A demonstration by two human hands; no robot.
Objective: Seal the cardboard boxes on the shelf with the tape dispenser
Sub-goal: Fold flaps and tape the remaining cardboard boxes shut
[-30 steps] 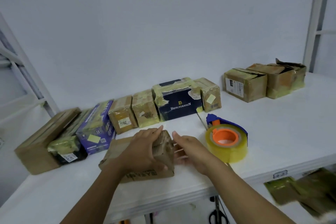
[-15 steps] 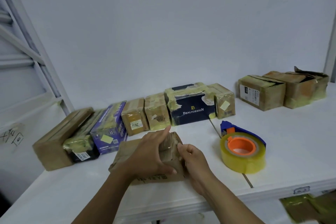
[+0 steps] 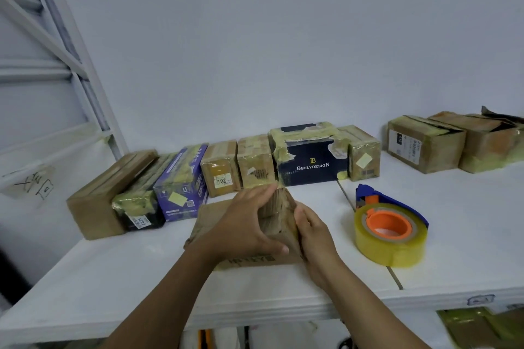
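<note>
A flat brown cardboard box [image 3: 209, 217] lies on the white shelf [image 3: 467, 258] in front of me, its right end flaps raised. My left hand [image 3: 245, 224] lies over the box top and grips the flaps, thumb along the front edge. My right hand [image 3: 313, 231] presses the end flap from the right side, fingers curled against it. The tape dispenser [image 3: 390, 228], blue with an orange core and a yellowish clear tape roll, rests on the shelf just right of my right hand, untouched.
A row of taped boxes stands along the back wall, among them a purple box [image 3: 181, 184] and a dark box [image 3: 310, 161] printed BENLYDESIGN. Open-topped cardboard boxes [image 3: 425, 143] sit at the far right. A white shelf post [image 3: 85, 65] rises at left.
My right hand has closed in against the box's right end flap, and both hands hold the flaps together. The camera view has shifted left and closer.
</note>
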